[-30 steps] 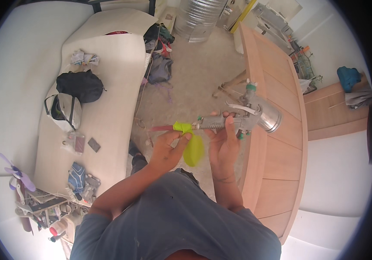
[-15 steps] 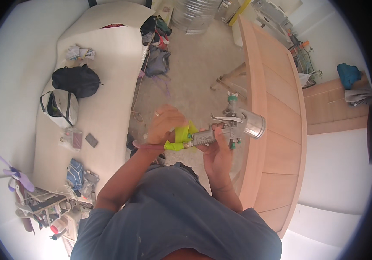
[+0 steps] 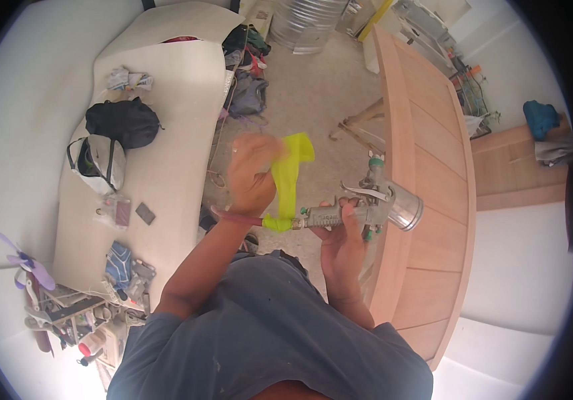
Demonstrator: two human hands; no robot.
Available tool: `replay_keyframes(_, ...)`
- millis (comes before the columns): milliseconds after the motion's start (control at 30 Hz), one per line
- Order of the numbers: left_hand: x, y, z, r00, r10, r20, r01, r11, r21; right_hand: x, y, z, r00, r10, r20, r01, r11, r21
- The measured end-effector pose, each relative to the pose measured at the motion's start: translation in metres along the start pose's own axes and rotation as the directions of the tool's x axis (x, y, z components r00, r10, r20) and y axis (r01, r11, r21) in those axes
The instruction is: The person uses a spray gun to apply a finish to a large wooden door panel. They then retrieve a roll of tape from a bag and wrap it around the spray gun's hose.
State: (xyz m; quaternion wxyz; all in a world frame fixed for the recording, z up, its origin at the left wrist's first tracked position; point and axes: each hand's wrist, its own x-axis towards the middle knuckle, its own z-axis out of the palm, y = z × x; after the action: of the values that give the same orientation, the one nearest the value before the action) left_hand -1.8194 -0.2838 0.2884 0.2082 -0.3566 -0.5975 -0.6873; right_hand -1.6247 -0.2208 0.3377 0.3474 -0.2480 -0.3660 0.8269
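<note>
My right hand (image 3: pixel 341 250) is wrapped round the handle of a metal spray gun (image 3: pixel 330 217), which lies sideways with its silver cup (image 3: pixel 406 208) pointing right. A dark red hose (image 3: pixel 238 218) joins the handle's end at the left. Bright yellow-green strip (image 3: pixel 286 190) is wound round that joint and stretches up from it. My left hand (image 3: pixel 252 175), smeared by motion, has its fingers closed on the upper part of the strip. A loose folded end (image 3: pixel 305 148) sticks out to the right of these fingers.
A wooden panelled door (image 3: pixel 430 200) stands close on the right, near the cup, with a wooden trestle (image 3: pixel 363 127) beside it. On the left, a covered table (image 3: pixel 173 133) bears a black bag (image 3: pixel 123 123), an open white bag (image 3: pixel 96 163) and a phone (image 3: pixel 144 213).
My left hand has moved up, away from the hose joint, drawing out the strip that was bunched there. The spray gun, still in my right hand, appears slightly farther right and lower.
</note>
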Motion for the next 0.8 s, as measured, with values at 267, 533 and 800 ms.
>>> replay_keyframes(267,-0.162,-0.041,-0.073,-0.124,-0.619,0.776,0.267,0.732,0.627,0.005,-0.002,-0.010,0.995,0.053,-0.081,-0.055,0.998,-0.027)
replay_keyframes(533,-0.141,0.002,-0.099,-0.162,-0.757,0.633,0.031,0.637,0.770,0.025,-0.007,-0.006,0.994,0.020,-0.105,-0.009,0.995,0.095)
replay_keyframes(800,0.060,0.096,-0.141,0.560,-0.707,0.431,0.576,0.707,0.411,0.033,-0.003,0.001,1.000,-0.025,-0.012,0.026,0.997,0.073)
